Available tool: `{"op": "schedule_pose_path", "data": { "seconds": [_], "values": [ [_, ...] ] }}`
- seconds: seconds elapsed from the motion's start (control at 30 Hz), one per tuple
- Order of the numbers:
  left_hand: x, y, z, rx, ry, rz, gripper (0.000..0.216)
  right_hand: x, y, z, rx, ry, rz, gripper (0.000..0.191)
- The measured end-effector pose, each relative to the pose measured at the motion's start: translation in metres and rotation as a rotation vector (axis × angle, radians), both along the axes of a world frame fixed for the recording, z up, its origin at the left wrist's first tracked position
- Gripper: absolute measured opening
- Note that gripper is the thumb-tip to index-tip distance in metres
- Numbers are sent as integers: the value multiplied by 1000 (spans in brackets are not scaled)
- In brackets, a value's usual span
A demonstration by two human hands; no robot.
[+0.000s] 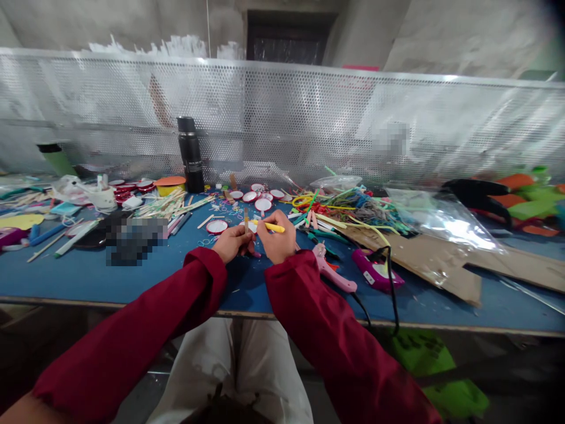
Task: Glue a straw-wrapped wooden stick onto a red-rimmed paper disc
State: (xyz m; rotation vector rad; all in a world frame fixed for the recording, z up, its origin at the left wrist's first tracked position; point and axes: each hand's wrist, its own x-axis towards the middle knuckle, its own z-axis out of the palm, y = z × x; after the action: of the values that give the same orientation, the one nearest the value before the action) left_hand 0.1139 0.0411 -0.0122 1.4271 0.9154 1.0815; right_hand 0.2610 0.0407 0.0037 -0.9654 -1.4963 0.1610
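Note:
Both my hands are close together over the middle of the blue table. My left hand is closed on a thin flat brown stick, which stands upright from the fingers. My right hand grips a yellow pen, its front end pointing left toward the stick. Between the hands shows part of a white disc; whether a finger touches it I cannot tell. A red-rimmed white round piece lies just left of my left hand, and several similar round pieces sit beyond the hands.
Pink-handled pliers and a purple corded device lie to the right, beside cardboard and tangled coloured cords. Wooden sticks, pens and a black bottle are on the left. A perforated metal panel backs the table.

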Motion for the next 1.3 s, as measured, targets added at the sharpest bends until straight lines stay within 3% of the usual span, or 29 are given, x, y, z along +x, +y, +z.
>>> {"op": "schedule_pose_path", "data": {
  "seconds": [0.27, 0.5, 0.77, 0.97, 1.3],
  "values": [
    [1, -1, -1, -5, -3, 26, 29, -3, -4, 0, 2, 37, 87, 17],
    [0, -1, -1, -4, -8, 41, 22, 0, -2, 1, -14, 13, -12, 15],
    [2, -1, -2, -25, -1, 37, 27, -4, -4, -1, 3, 31, 65, 17],
    [1, -1, -2, -18, 2, 28, 22, 0, 0, -3, -5, 15, -35, 14],
    [2, 2, -5, -20, -15, 14, 24, 0, -5, 0, 1, 13, -18, 14]
  ]
}}
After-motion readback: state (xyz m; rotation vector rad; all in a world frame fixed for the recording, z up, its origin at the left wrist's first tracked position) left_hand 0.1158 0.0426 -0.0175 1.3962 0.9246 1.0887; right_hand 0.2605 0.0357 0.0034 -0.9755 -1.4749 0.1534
